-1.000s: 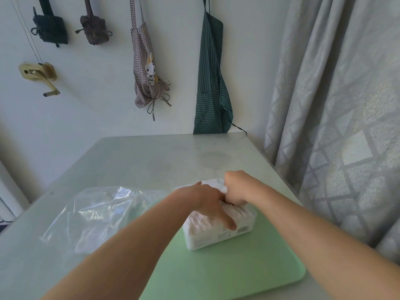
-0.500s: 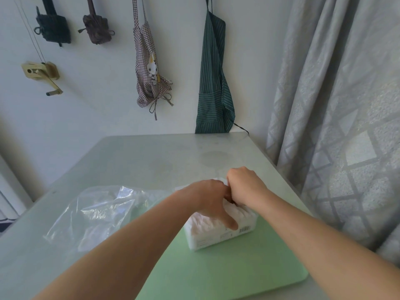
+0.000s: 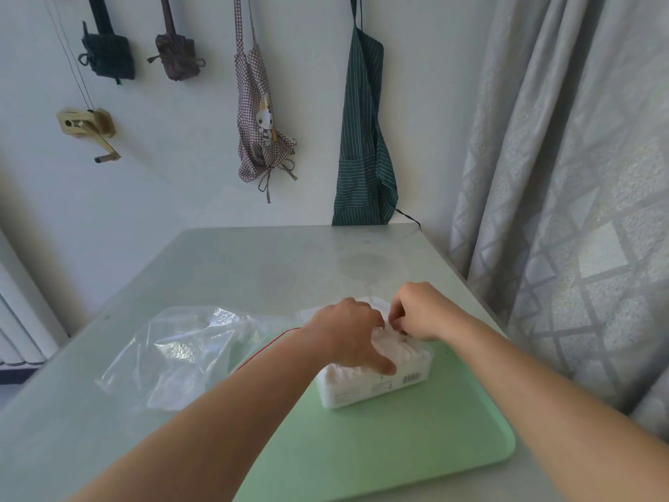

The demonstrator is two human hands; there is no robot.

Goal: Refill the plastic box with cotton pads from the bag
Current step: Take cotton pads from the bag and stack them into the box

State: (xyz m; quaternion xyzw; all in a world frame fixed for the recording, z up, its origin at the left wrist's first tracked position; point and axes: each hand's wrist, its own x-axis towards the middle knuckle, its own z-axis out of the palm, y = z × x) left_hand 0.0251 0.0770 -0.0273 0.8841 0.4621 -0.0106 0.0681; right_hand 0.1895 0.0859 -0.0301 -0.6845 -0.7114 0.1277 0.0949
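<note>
A clear plastic box (image 3: 376, 387) packed with white cotton pads (image 3: 405, 351) sits on a pale green mat (image 3: 398, 447). My left hand (image 3: 347, 331) lies over the box's top, thumb down against its front wall, fingers hidden behind the hand. My right hand (image 3: 423, 309) is at the box's far right corner, fingertips curled and pinching the pads there. The clear plastic bag (image 3: 181, 353), crumpled and with a red strip at its mouth, lies on the table to the left of the box.
The grey table (image 3: 253, 266) runs back to a white wall where a green striped apron (image 3: 362, 157) and a checked one (image 3: 260, 139) hang. A grey curtain (image 3: 579, 211) stands close along the table's right edge.
My right hand has risen a little from deep in the pads and now pinches at their top. My left hand stays on the box.
</note>
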